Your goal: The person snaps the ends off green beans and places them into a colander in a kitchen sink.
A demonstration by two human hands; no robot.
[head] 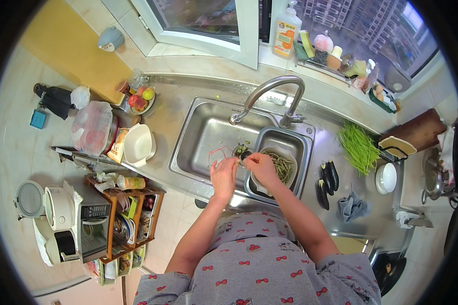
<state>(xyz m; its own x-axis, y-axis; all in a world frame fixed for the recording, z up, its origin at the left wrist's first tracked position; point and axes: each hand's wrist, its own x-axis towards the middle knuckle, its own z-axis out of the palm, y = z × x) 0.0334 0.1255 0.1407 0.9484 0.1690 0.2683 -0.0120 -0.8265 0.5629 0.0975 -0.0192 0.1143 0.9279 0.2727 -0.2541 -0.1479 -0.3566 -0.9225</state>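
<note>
Over the large steel sink (210, 118), my left hand (223, 177) and my right hand (262, 167) nearly meet at the fingertips. The thumb and fingers of each are drawn together, and a small pale bit shows at the left fingertips. Too little of it is visible to name it. Just beyond them is the drain strainer (241, 148), with green scraps in it. A red string (218, 149) lies beside the strainer. Green beans (284, 167) fill a pale bowl (294, 157) inside the grey-rimmed basin (304, 143), partly hidden under my right wrist.
A curved faucet (276, 81) arches above the sink. To the right lie eggplants (328, 179), green stalks (358, 146), a grey cloth (353, 207) and white bowls (386, 178). A white colander (139, 144) and a fruit plate (147, 108) stand left. An open window sash (248, 42) juts inward.
</note>
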